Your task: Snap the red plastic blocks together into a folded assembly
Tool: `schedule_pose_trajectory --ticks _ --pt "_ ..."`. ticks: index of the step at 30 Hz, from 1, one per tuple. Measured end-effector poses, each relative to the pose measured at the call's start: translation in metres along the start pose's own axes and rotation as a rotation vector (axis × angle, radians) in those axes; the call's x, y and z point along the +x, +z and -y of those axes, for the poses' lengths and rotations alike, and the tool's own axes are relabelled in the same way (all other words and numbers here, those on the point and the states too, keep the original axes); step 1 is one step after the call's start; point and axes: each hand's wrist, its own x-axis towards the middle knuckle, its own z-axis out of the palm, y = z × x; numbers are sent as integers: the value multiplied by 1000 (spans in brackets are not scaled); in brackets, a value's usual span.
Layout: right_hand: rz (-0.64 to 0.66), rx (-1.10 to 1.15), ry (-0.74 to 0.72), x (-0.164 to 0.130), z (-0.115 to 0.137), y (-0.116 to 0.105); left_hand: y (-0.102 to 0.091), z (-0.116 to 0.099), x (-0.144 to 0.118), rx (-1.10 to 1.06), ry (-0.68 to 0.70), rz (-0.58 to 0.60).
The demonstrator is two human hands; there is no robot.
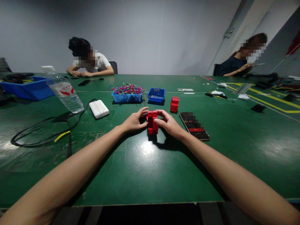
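A red block-shaped part [152, 125] with a recessed front and small holes near its top is between my hands at the middle of the table. My right hand [170, 123] grips it from the right, thumb on the front and fingers behind. From the left, my left hand [135, 121] holds its side between thumb and bent fingers. The far fingertips are hidden behind the part. Whether its base touches the table cannot be told. A second red part [174, 104] stands just beyond my right hand.
Beyond my hands are a blue bin of colored wires [127, 98] and a small blue bin [156, 99]. A phone [194, 126] lies right; a white power bank [99, 109], a cable and a tilted water bottle [67, 90] are left. Two people sit across the table.
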Motion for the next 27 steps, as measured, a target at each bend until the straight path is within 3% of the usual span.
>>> schedule_pose_trajectory --ticks 3,7,11,13,15,18,21,25,27 --pt "3 28 19 0 0 -1 4 -11 -1 -192 86 110" --pt "37 106 100 0 1 -2 6 -14 -1 -378 105 151" --pt "30 112 134 0 0 -3 4 -6 3 -545 -50 149" --pt "15 108 140 0 0 -3 4 -5 5 -601 -165 68" --pt "7 113 141 0 -1 -2 4 -7 5 -627 -193 6" --pt "-7 110 125 1 -1 0 7 -14 0 -443 -34 78" --pt "-15 78 101 2 -3 1 10 -18 -4 -162 110 47" --pt "53 -40 48 5 -8 -4 13 -14 -4 22 98 -21" --pt "94 -237 -28 6 -11 -9 13 -12 -2 101 40 -58"
